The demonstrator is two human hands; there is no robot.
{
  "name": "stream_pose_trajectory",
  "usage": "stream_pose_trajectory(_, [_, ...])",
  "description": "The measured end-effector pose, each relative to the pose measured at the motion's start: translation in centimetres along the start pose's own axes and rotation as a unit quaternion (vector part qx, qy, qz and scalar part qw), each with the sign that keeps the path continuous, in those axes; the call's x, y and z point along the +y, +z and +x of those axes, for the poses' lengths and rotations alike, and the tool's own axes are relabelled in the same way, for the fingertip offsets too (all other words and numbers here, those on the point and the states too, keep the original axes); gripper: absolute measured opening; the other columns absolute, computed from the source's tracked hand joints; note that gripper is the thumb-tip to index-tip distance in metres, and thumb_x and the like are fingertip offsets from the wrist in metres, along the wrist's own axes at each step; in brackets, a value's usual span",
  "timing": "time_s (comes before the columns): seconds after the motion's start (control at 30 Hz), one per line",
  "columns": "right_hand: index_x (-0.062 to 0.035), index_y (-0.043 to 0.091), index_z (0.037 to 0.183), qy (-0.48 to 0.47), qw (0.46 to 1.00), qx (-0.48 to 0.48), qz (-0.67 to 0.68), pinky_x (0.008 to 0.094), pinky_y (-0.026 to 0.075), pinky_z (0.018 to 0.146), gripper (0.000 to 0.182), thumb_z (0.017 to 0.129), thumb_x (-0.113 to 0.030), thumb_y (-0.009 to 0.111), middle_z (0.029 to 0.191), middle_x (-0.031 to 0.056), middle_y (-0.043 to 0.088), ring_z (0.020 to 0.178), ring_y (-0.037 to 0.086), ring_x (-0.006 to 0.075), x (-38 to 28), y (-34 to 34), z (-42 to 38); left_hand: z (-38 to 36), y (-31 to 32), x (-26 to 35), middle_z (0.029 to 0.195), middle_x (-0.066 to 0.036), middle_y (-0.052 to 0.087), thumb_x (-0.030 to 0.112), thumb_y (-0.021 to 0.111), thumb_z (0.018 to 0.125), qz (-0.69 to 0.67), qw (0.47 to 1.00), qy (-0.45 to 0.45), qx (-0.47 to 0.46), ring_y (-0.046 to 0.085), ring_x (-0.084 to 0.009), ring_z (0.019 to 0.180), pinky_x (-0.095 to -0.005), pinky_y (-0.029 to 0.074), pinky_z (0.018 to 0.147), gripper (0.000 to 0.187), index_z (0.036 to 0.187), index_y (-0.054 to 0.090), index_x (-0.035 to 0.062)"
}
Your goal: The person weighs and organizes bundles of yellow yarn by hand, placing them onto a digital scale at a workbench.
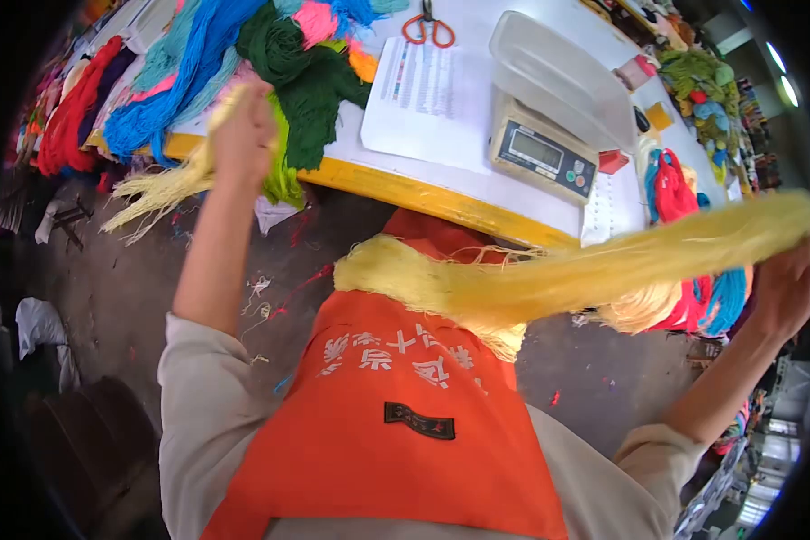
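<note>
My left hand [243,135] is a fist at the table's left front edge, closed on pale yellow yarn [175,180] whose loose ends hang below it. Far out to the right, my right hand [783,288] grips the end of a yellow yarn skein [621,265]. This skein stretches, blurred, across to my lap, where a thick pale yellow bunch [391,274] lies over my orange apron [396,369]. Blue yarn [184,76], dark green yarn [306,85] and lime green yarn [283,157] lie beside my left hand.
On the white table [351,135] with its yellow edge stand a digital scale [542,148] and a clear plastic tray [562,81]. Scissors [428,29] lie above a printed sheet [423,103]. Pink, cream and teal yarn [679,198] hangs at the right corner. Thread scraps litter the floor [279,243].
</note>
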State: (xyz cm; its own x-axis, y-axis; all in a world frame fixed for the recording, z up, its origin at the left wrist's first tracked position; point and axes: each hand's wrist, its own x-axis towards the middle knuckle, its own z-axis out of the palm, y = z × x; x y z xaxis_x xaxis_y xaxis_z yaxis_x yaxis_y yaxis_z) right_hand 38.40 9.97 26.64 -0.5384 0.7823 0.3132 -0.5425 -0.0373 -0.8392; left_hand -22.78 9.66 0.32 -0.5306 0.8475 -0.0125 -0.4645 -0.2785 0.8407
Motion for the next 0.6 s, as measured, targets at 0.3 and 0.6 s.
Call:
stream_pose_trajectory(0.3, [-0.0079,0.054,0.071,-0.415,0.850,0.073,-0.317,0.0355,0.050,0.066,0.026,0.095,-0.019,0.057,0.066,0.0038,0.053,0.060,0.049,0.0194,-11.6,10.5,23.6,-0.2,1.0,-11.8,0.110,-0.022,0.067,0.050,0.048,0.097,0.599,0.764,0.235,-0.050,0.059,-0.0415,0.107,-0.0477,0.044,0.096,0.051,0.109,0.069,0.0048])
stream_pose_trajectory(0.6, [-0.0048,0.062,0.112,-0.118,0.768,0.075,-0.625,0.0333,0.047,0.092,0.027,0.099,-0.028,0.055,0.101,0.0055,0.066,0.099,0.062,0.0175,0.3,-1.9,24.8,-1.1,2.2,-10.3,0.088,-0.014,0.069,0.032,0.058,0.094,0.573,0.762,0.293,-0.070,0.063,-0.0369,0.084,-0.0478,0.048,0.078,0.029,0.091,0.071,0.0068])
